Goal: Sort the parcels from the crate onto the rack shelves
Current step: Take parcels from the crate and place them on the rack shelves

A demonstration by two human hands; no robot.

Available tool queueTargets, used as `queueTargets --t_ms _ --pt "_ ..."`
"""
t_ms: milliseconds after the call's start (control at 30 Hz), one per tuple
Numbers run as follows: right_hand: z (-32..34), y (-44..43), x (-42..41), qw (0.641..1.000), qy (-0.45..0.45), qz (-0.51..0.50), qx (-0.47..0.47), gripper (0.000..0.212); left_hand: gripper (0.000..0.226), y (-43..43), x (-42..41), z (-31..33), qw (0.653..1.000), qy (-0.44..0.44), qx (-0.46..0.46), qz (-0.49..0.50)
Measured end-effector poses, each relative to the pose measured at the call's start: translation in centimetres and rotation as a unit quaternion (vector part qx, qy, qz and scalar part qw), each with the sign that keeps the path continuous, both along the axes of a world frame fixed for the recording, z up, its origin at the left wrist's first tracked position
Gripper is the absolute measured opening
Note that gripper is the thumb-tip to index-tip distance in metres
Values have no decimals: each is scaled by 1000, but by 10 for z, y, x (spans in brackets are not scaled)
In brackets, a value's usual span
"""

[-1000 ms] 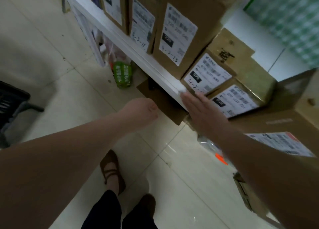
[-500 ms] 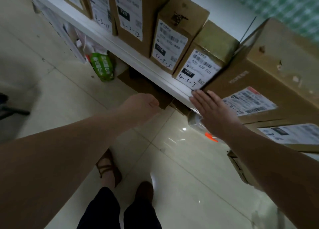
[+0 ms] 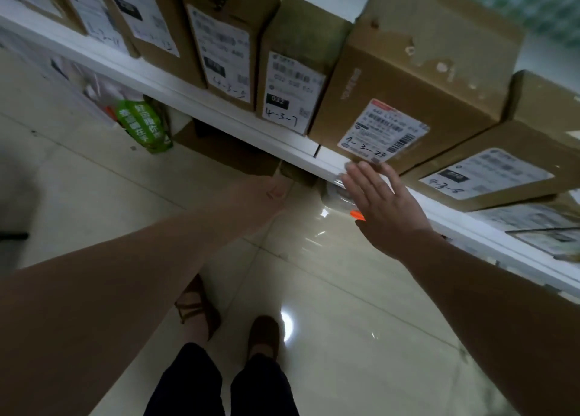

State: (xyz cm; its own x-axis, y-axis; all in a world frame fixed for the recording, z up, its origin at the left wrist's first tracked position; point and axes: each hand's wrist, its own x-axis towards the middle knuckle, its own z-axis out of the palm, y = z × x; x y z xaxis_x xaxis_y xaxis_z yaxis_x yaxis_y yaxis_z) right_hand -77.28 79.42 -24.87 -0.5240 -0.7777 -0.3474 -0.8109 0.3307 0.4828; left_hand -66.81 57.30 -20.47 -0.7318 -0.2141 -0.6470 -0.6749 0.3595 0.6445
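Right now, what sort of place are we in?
Probably a parcel depot or pickup storeroom: cardboard boxes stand in a row on a white shelf, each with a printed shipping label and a handwritten code such as 4-3-7, above a tiled floor.

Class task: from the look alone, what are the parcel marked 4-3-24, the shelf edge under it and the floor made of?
Parcel marked 4-3-24: brown matt cardboard, scuffed on top, with a paper label. Shelf edge: smooth white, probably painted metal. Floor: glossy pale tiles, shown by joint lines and a lamp reflection.
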Motion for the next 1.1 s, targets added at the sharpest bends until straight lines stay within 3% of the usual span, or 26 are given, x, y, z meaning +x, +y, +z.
queueTargets --t_ms 133,200,333,433,533,600,800,1000,1100 --pt "19 29 3 995 -39 -89 26 81 6 17 -3 10 1000 3 14 -21" --pt "35 33 5 991 -68 -108 34 79 15 25 -4 22 999 7 4 -42" --pt "91 14 22 973 -175 -145 -35 73 5 36 -5 63 1000 0 -16 -22" --pt "134 -2 35 961 -217 -162 -59 58 22 34 -5 107 997 21 -63 -36" --pt "175 -13 44 938 -267 -209 -72 37 14 29 0 166 995 55 -72 -35" --pt "214 -26 43 926 -287 -219 -109 34 13 22 8 207 992 82 -91 -29" --pt "386 -106 32 936 -155 -73 -307 31 18 -29 21 348 955 214 -201 47" --pt "528 -186 37 842 -55 117 -524 33 16 -97 43 468 871 370 -278 167" --pt "575 -221 43 802 8 228 -553 32 10 -135 57 507 822 422 -330 193"
